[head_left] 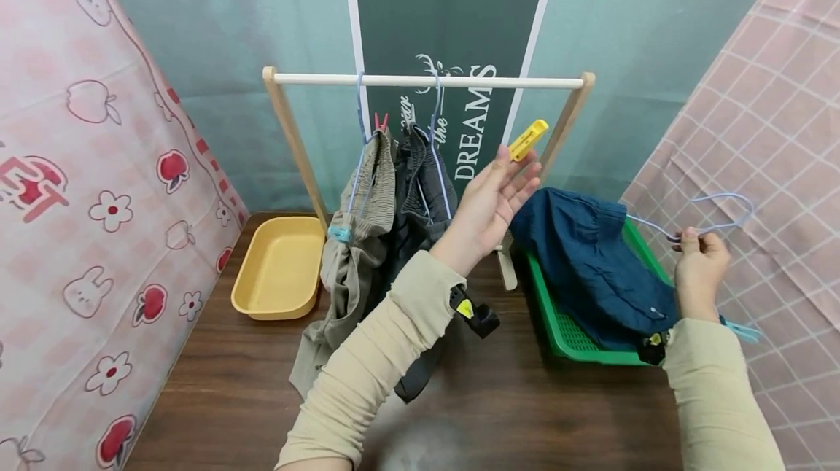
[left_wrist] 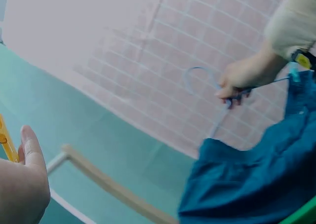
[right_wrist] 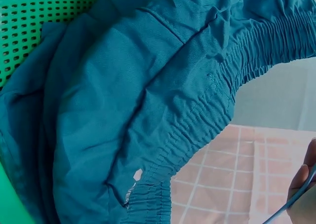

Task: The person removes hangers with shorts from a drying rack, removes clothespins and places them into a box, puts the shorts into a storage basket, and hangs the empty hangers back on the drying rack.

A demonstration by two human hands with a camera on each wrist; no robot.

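A yellow clothespin [head_left: 528, 140] is pinched between the thumb and fingers of my left hand [head_left: 488, 208], raised in front of the rack's right part. My right hand [head_left: 702, 270] grips a light blue hanger [head_left: 728, 197] near the base of its hook. Dark blue pants [head_left: 590, 259] with an elastic waist hang from that hanger and lie partly in the green basket [head_left: 571, 340]. A light blue clip [head_left: 741, 330] shows beside my right wrist. In the right wrist view the waistband [right_wrist: 197, 120] is spread wide, with my right hand [right_wrist: 302, 199] at the edge.
On the white rail [head_left: 315, 79] of a wooden rack hang grey-beige pants [head_left: 357, 267] with a red clip [head_left: 380, 122] and a blue clip [head_left: 340, 233], and black pants [head_left: 416, 216]. A yellow tray [head_left: 278, 267] stands at the rack's left on the brown table [head_left: 216, 383].
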